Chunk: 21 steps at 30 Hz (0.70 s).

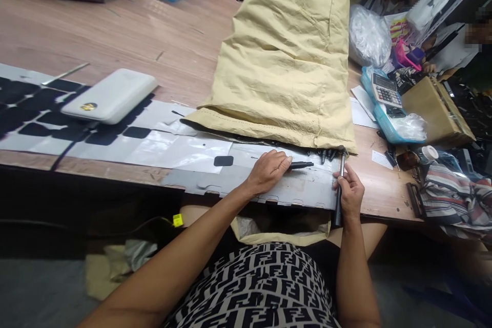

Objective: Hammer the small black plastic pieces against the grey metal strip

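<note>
Seen in the head view, grasps a slim black rod [302, 165] with the left hand [269, 170], with fingers curled around its left end; leaves its free end pointing right, toward the right hand [350, 189], with its long axis running roughly along the near edge of the table [378, 184], a little in from that edge and above a grey sheet [315, 192]. Cannot tell whether touching the sheet or lifted, nor how much lies hidden under the palm. Grips a hammer-like tool [338, 205] in the right hand, with thumb and fingers closed around it near the join of pale shaft and dark handle. Sets its long axis across the near edge, almost square to the rod, with the handle's butt jutting out past that edge and the head at the near right corner of a tan sack [284, 77]; cannot tell if touching the cloth. Between rod tip and tool head, at the sack's mouth, shows small black pieces [326, 155], to the right of the left fingers, on the far side from the near edge, and closer to the right hand.
</note>
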Available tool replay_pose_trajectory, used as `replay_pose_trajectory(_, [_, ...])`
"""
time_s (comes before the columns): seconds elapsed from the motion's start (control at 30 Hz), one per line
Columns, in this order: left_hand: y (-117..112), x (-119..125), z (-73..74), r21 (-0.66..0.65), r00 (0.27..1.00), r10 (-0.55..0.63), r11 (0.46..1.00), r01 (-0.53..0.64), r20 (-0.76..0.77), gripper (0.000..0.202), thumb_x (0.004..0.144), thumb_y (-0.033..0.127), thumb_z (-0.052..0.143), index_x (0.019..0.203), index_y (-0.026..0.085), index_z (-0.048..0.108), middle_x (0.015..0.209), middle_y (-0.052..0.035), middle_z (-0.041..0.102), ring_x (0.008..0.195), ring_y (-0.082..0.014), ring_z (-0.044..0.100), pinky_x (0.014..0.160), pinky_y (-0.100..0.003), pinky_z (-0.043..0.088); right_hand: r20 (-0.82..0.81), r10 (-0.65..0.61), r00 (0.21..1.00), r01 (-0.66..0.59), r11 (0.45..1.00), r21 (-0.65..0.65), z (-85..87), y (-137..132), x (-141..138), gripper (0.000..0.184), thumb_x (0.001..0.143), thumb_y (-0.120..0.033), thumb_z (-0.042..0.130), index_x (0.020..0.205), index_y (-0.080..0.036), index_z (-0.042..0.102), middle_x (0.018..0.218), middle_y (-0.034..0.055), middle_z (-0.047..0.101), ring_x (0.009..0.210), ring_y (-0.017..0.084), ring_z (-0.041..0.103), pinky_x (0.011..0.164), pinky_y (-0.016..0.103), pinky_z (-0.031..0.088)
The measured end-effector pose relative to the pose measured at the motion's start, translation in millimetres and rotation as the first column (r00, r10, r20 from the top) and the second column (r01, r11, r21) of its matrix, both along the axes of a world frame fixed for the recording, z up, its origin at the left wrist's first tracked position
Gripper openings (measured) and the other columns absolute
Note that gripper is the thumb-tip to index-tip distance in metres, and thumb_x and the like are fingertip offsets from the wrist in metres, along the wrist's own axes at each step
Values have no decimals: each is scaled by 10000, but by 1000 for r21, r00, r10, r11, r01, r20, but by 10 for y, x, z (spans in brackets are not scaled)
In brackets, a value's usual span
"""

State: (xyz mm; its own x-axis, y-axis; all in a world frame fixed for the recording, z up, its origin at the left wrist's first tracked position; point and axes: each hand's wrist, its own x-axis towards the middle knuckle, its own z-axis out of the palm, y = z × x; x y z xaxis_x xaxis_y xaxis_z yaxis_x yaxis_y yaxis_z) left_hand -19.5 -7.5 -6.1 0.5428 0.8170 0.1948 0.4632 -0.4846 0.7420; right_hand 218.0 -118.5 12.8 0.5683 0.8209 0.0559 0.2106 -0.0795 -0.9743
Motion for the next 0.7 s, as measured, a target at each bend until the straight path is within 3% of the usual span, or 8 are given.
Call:
replay_pose_trajectory(0.17, [22, -22, 24, -21, 1000, -21, 1000, 21, 18, 488, 1031, 405, 269, 650, 206, 500, 725, -35, 567, 759, -203, 472, 770, -382, 356, -13, -17, 1000, 18, 1000, 14, 5, -7, -24, 580, 781, -299, 659, 1334, -128, 614, 880, 46, 722, 546, 95, 557, 525, 258, 468])
replay_pose_trajectory(0.27, [-41, -43, 67, 6, 993, -119, 993, 119, 9, 474, 1033, 410, 285, 675, 200, 515, 735, -34, 566, 762, -198, 471, 778, -386, 348, 2, -17, 1000, 17, 1000, 13, 13, -12, -35, 577, 780, -300, 660, 1328, -126, 623, 881, 48, 722, 552, 98, 558, 550, 269, 484])
replay_pose_trajectory(0.4, [-380, -58, 142, 62, 923, -385, 922, 383, 16, 416, 1036, 419, 373, 783, 200, 621, 914, -50, 636, 929, -220, 514, 896, -411, 353, 37, -8, 999, 7, 1000, 12, 15, -17, -44, 564, 789, -302, 653, 1327, -135, 633, 881, 51, 726, 564, 101, 562, 578, 279, 506])
replay_pose_trajectory(0.5, [-683, -66, 183, 123, 873, -487, 866, 485, -13, 325, 1000, 421, 505, 825, 204, 671, 1123, -67, 633, 1116, -257, 501, 982, -433, 340, 54, -13, 998, 13, 1000, 7, 10, -18, -50, 559, 799, -301, 649, 1334, -142, 634, 884, 55, 731, 574, 104, 570, 589, 281, 518])
replay_pose_trajectory(0.6, [-793, -40, 196, 144, 883, -469, 873, 466, -16, 262, 929, 459, 630, 880, 209, 688, 1164, -74, 627, 1131, -264, 511, 970, -416, 377, 56, -16, 998, 16, 1000, 10, 3, -17, -54, 570, 796, -300, 653, 1345, -145, 630, 881, 52, 728, 580, 104, 572, 590, 277, 521])
replay_pose_trajectory(0.7, [-645, 86, 207, 101, 958, -288, 953, 286, 5, 254, 924, 441, 632, 969, 198, 687, 1014, -64, 669, 951, -221, 571, 837, -352, 434, 62, -3, 998, 2, 1000, 10, -8, -12, -45, 572, 795, -302, 652, 1344, -144, 630, 876, 49, 724, 579, 105, 571, 586, 275, 520])
